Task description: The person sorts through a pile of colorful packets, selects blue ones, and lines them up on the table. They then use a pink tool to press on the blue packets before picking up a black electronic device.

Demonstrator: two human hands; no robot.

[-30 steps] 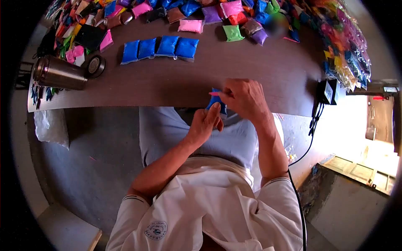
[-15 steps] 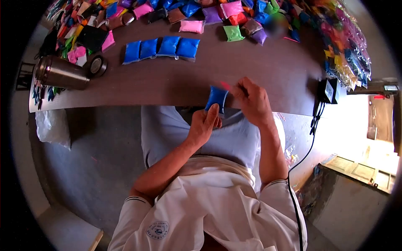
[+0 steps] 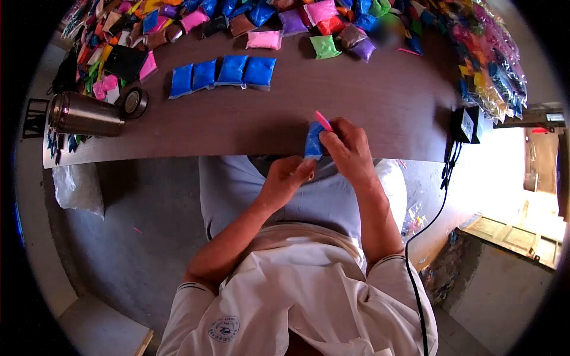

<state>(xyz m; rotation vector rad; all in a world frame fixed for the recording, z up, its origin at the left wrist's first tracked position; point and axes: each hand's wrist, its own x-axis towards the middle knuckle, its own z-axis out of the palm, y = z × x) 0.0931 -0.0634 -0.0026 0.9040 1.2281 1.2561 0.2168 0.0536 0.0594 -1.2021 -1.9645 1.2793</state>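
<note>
A small blue packet (image 3: 313,141) is held over the table's front edge, between my two hands. My left hand (image 3: 290,177) pinches its lower end with thumb and fingers. My right hand (image 3: 351,149) is closed at the packet's right side, and a thin pink plastic stick (image 3: 322,120) juts from its grip across the packet's upper corner. Part of the packet is hidden behind the right fingers. Further back on the table, several similar blue packets (image 3: 230,72) lie side by side in a row.
Colourful packets (image 3: 294,22) are heaped along the table's (image 3: 237,124) far side. A steel flask (image 3: 89,114) lies at the left beside its round lid (image 3: 135,102). At the right edge stands a black box (image 3: 466,124) with cables. A plastic bag (image 3: 78,188) hangs below the left edge.
My right hand has come down and left onto the blue packet, bringing the pink stick against its upper corner. My left thumb has slid from the packet's face to its lower end.
</note>
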